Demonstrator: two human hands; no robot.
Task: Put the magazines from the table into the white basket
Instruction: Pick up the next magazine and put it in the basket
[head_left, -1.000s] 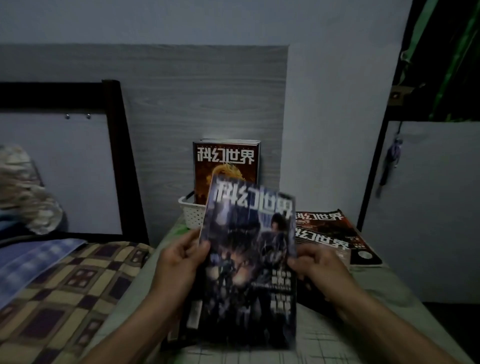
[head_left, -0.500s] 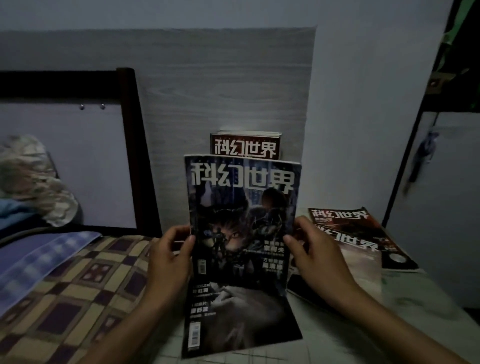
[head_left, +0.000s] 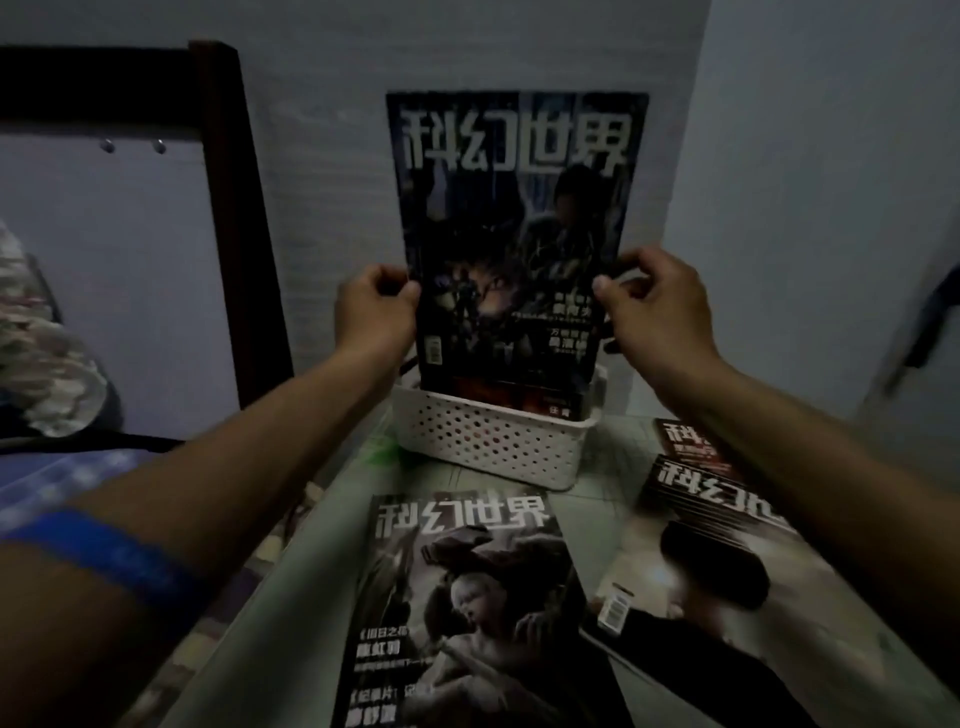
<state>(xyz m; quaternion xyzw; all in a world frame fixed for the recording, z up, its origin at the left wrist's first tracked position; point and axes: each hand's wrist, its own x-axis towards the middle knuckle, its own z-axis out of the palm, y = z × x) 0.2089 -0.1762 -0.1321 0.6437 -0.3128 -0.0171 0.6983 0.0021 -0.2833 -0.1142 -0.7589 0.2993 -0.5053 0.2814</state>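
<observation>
Lifted from the table since a moment ago, the dark-covered magazine (head_left: 511, 228) now stands upright in the white basket (head_left: 488, 441), its side edges pinched by the left hand (head_left: 375, 306) and right hand (head_left: 652, 306).

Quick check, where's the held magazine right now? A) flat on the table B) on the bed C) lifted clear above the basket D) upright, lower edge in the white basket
D: the magazine stands upright with its lower edge inside the basket, left hand and right hand pinching its side edges.
</observation>
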